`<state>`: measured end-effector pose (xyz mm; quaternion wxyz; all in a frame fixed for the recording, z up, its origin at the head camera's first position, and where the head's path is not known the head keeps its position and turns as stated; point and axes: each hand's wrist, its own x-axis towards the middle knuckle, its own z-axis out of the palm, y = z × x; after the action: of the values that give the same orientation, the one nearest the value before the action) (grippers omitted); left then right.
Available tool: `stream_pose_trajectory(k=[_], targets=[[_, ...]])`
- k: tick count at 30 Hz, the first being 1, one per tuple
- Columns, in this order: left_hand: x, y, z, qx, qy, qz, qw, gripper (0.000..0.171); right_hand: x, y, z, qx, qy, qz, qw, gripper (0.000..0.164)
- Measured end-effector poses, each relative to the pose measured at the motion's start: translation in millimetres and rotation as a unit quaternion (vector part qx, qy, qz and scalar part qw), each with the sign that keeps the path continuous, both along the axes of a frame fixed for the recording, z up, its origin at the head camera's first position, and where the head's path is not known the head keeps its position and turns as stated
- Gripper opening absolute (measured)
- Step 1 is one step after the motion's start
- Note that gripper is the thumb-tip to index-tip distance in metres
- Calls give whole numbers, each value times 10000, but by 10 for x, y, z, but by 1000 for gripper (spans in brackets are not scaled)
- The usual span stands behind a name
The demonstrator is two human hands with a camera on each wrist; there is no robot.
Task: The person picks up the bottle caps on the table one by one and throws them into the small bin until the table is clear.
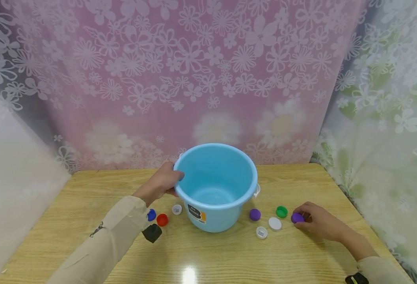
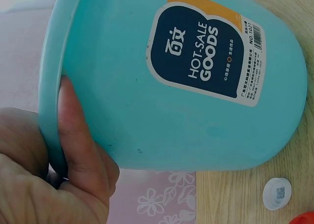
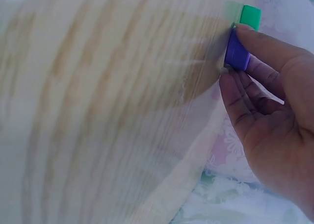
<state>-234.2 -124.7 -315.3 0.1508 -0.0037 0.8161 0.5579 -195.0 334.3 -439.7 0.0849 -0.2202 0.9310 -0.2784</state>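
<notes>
A light blue bucket (image 1: 212,217) with a dark label stands near the middle of the table, its mouth upward. My left hand (image 1: 164,178) grips its rim on the left side, thumb and fingers on either side of the rim; the left wrist view shows the label (image 2: 201,52) up close. At the right, my right hand (image 1: 318,221) pinches a purple bottle cap (image 1: 297,218) between thumb and fingers at the tabletop. Beside it lie a green cap (image 1: 281,212) and a white cap (image 1: 274,224). In the right wrist view the purple cap (image 3: 237,51) sits between the fingertips.
Another purple cap (image 1: 255,214) and a white cap with a printed square (image 1: 261,232) lie right of the bucket. On its left are a blue cap (image 1: 151,215), a red cap (image 1: 162,219), a white cap (image 1: 177,209) and a black block (image 1: 152,233). Floral curtains (image 1: 212,79) surround the wooden table (image 1: 229,260).
</notes>
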Motion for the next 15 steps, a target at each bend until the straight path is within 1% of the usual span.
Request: stream_pose_trajectory(k=[7, 12, 15], targets=[[-2, 13, 6, -5, -31, 8, 10000, 38, 0, 13, 82, -29, -21, -106, 9999, 38], [-5, 12, 11, -44, -43, 38, 10000, 38, -33, 17, 134, -53, 138, -106, 9998, 42], [-3, 10, 18, -44, -78, 64, 9999, 39, -44, 9, 191, -122, 284, -132, 9994, 43]])
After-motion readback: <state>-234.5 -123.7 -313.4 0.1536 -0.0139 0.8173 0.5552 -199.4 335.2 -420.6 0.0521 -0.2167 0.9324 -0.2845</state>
